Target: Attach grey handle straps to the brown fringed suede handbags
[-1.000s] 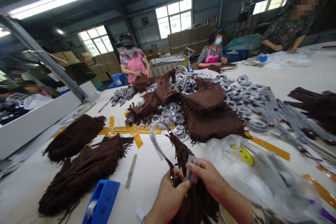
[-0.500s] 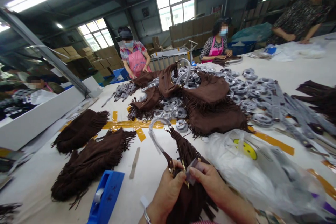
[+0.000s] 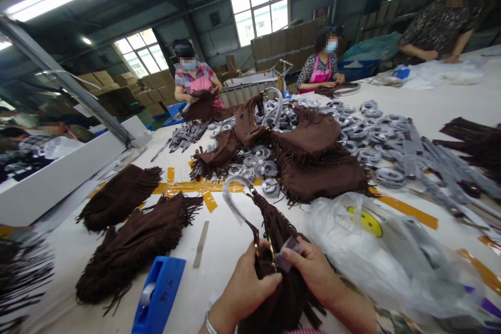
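— What do the hands have?

— The left hand (image 3: 246,287) has its fingers (image 3: 270,277) closed round the top of a brown fringed bag (image 3: 276,222), with the thumb pressed on the suede just beside a gold ring (image 3: 271,249). The bag lies on the bench (image 3: 223,261) under both hands, and its fringe runs away from the fingers.

— And the right hand?

— The right hand (image 3: 313,271) has thumb and forefinger clamped on a small grey strip (image 3: 290,247), just beside that ring.

— Where is the handle?

— Beyond the fingertips. The handle (image 3: 231,199) is a loop wrapped in pale film that arches up from the far end of the bag.

— What lies around?

— Near the left fingers, on their left, stands a blue tape dispenser (image 3: 158,295), with a flat metal bar (image 3: 201,244) just past it. Farther left lie two loose bags (image 3: 136,242). Just right of the right fingers is a clear plastic sack (image 3: 391,261) with a yellow smiley face. Well beyond the fingers a heap of brown bags (image 3: 313,162) sits among grey coils (image 3: 371,135), and yellow tape (image 3: 195,186) is stuck to the bench.

— Anyone else?

— Across the bench a person in a pink apron (image 3: 195,86) holds up a brown bag. Two other people work farther right.
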The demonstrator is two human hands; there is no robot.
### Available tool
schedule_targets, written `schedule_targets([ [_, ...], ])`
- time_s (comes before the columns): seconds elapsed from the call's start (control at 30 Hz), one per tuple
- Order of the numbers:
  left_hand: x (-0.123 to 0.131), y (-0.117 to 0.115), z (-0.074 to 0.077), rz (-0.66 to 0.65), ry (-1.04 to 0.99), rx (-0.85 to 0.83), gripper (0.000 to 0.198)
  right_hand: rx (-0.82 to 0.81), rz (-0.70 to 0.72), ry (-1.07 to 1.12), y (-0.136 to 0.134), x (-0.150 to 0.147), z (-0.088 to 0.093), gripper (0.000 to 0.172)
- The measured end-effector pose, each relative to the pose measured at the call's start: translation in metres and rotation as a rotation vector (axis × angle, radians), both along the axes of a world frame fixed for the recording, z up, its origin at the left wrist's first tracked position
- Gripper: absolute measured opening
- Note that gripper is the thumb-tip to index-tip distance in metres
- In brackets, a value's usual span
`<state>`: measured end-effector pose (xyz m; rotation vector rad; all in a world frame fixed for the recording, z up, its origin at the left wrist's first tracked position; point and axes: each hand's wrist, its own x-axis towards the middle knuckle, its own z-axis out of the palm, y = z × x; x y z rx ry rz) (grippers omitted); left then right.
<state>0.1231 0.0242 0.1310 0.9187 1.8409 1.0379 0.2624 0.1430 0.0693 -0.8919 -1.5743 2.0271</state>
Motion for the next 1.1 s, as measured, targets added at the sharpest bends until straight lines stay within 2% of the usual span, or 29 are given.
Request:
schedule_targets([
  [0.1,0.003,0.002,-0.002,0.053,0.051,-0.022,0.024,-0.074,0.006,0.037,-0.002,0.000,0.001,0.035],
  [0.2,0.007,0.000,-0.012,0.099,0.048,-0.015,0.024,-0.192,0.072,0.131,-0.004,-0.002,0.005,0.033],
  [0.27,0.010,-0.002,-0.018,0.103,0.061,0.011,0.026,-0.222,0.125,0.135,-0.006,-0.003,0.008,0.038],
  [0.4,0.016,-0.006,-0.021,0.103,0.088,0.030,0.023,-0.207,0.177,-0.038,-0.011,-0.005,0.014,0.044],
  [0.47,0.017,-0.007,-0.019,0.092,0.080,0.027,0.023,-0.206,0.267,-0.101,-0.011,-0.004,0.017,0.045],
  [0.53,0.016,-0.009,-0.018,0.076,0.076,0.033,0.026,-0.156,0.388,-0.106,-0.007,-0.001,0.020,0.046],
  [0.63,0.015,-0.011,-0.019,0.036,0.049,0.054,0.030,0.011,0.498,-0.047,-0.001,0.004,0.026,0.045],
  [0.7,0.015,-0.014,-0.020,0.006,0.017,0.057,0.035,0.022,0.551,-0.026,0.002,0.007,0.027,0.042],
  [0.77,0.016,-0.016,-0.022,-0.013,0.034,0.047,0.037,-0.115,0.596,-0.025,0.001,0.009,0.026,0.042],
  [0.83,0.018,-0.018,-0.025,-0.032,0.092,0.026,0.033,-0.318,0.600,-0.028,-0.002,0.010,0.023,0.039],
  [0.9,0.020,-0.020,-0.027,-0.038,0.155,-0.005,0.025,-0.402,0.570,-0.064,-0.007,0.009,0.020,0.033],
  [0.93,0.022,-0.021,-0.028,-0.041,0.187,-0.023,0.020,-0.358,0.540,-0.086,-0.009,0.009,0.018,0.030],
  [1.03,0.026,-0.020,-0.031,-0.048,0.292,-0.049,0.010,-0.046,0.397,-0.152,-0.015,0.009,0.017,0.028],
  [1.1,0.028,-0.017,-0.032,-0.053,0.330,-0.037,0.012,0.060,0.316,-0.188,-0.019,0.011,0.019,0.028],
])
